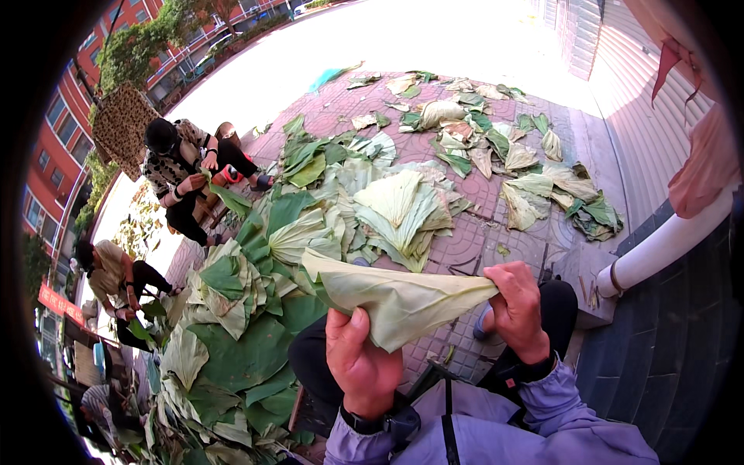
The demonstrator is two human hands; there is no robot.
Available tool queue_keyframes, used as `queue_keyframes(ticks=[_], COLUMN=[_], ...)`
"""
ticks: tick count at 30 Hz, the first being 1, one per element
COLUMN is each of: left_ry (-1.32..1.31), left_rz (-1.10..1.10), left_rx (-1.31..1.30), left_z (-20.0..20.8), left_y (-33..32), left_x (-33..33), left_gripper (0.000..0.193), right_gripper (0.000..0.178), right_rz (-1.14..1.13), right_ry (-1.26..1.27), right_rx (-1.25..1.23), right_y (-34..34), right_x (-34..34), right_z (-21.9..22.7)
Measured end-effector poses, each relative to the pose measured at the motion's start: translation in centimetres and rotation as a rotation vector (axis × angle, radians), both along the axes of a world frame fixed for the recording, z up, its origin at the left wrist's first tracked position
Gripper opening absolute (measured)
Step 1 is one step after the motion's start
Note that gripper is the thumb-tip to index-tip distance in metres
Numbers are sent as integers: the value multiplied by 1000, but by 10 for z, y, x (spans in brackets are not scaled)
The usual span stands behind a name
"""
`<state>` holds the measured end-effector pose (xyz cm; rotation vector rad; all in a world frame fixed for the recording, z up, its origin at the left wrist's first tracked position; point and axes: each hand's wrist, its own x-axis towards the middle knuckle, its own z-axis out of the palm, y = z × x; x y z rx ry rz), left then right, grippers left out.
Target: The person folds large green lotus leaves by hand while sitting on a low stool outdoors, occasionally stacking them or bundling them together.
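Observation:
A pale green folded lotus leaf (403,304) stretches between my two hands above my knees. My left hand (360,358) is closed on its lower left part, thumb in front and fingers hidden behind the leaf. At the leaf's narrow right end, my right hand (518,310) pinches the tip. Just beyond the held leaf lies a stack of flattened pale leaves (397,203) on the paving. To the left, a large heap of green leaves (244,353) spreads close to my left knee.
Two people (182,167) (120,283) sit at the left, handling leaves. Scattered leaves (521,155) cover the far paving (504,246). At the right, a white pipe (666,244) runs down to a concrete block (590,280) beside a dark tiled wall (659,341).

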<state>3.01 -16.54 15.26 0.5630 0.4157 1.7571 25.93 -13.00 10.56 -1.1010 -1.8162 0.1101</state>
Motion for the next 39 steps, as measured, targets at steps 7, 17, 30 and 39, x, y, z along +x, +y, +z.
queue_keyframes(ticks=[7, 17, 30, 39], left_ry=[-9, -25, 191, 138], left_rz=[-29, -40, -22, -120], left_rx=[-47, 2, 326, 310], left_z=[-2, 0, 1, -7], left_y=[3, -14, -46, -38], left_x=[-2, -3, -2, 2], left_gripper=[54, 59, 57, 59], right_gripper=[38, 41, 46, 43], right_rz=[-7, 11, 102, 80], right_ry=[4, 15, 112, 81], right_rx=[-17, 55, 357, 408], right_y=[1, 0, -19, -26], right_x=[-1, 4, 8, 22], right_z=[-3, 6, 62, 67])
